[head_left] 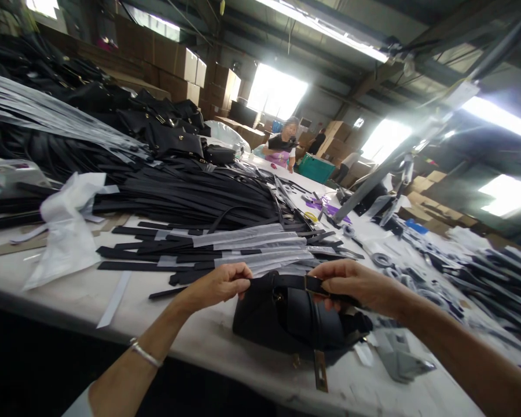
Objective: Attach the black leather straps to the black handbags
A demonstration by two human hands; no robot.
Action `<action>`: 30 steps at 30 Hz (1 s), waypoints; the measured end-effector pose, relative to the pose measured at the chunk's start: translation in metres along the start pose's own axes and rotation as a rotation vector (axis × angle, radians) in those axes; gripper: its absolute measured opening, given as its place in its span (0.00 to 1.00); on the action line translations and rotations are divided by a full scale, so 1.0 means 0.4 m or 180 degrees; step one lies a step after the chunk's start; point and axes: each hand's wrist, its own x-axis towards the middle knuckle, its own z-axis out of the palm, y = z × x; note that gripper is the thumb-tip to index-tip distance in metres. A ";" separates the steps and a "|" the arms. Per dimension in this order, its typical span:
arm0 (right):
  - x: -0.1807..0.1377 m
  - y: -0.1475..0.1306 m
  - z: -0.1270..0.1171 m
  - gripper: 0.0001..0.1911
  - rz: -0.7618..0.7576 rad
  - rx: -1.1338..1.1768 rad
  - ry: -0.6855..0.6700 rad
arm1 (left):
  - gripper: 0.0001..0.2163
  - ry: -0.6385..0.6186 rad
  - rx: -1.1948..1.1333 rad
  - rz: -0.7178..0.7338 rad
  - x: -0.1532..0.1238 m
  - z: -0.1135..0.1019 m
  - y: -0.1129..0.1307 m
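Observation:
My left hand [219, 285] pinches one end of a black strap [282, 282], fingers closed on it. My right hand [351, 284] grips the same strap further right, by a gold metal buckle [311, 284]. Directly below the strap a black handbag [295, 321] lies on the white table [200, 330] near its front edge. A silver bracelet sits on my left wrist.
Several black straps, some wrapped in clear film [243, 240], lie just behind my hands. A big heap of straps [178, 194] and black bags [169, 130] fills the left. Crumpled white wrapping [67, 229] lies left. A person [282, 147] works at the table's far end. Cardboard boxes stand behind.

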 end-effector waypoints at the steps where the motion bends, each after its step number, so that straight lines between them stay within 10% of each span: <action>1: 0.000 -0.001 -0.001 0.12 -0.0024 -0.0069 0.0037 | 0.10 -0.0046 -0.0077 -0.0001 0.005 0.005 -0.002; 12: 0.034 -0.025 -0.114 0.15 -0.0257 -0.1611 -0.0105 | 0.06 0.0015 -0.0620 -0.0054 0.038 0.095 -0.012; 19: 0.020 -0.016 -0.060 0.12 -0.1610 -0.3490 0.2082 | 0.06 0.0317 -0.1199 -0.0250 0.053 0.176 -0.011; 22: -0.014 0.025 0.067 0.09 -0.2007 -0.3054 0.2606 | 0.08 0.0291 -0.1510 -0.0218 0.047 0.173 -0.023; 30: 0.070 0.131 0.151 0.12 -0.0301 -0.0547 0.1545 | 0.04 0.0298 -0.1025 -0.0183 0.028 0.164 -0.005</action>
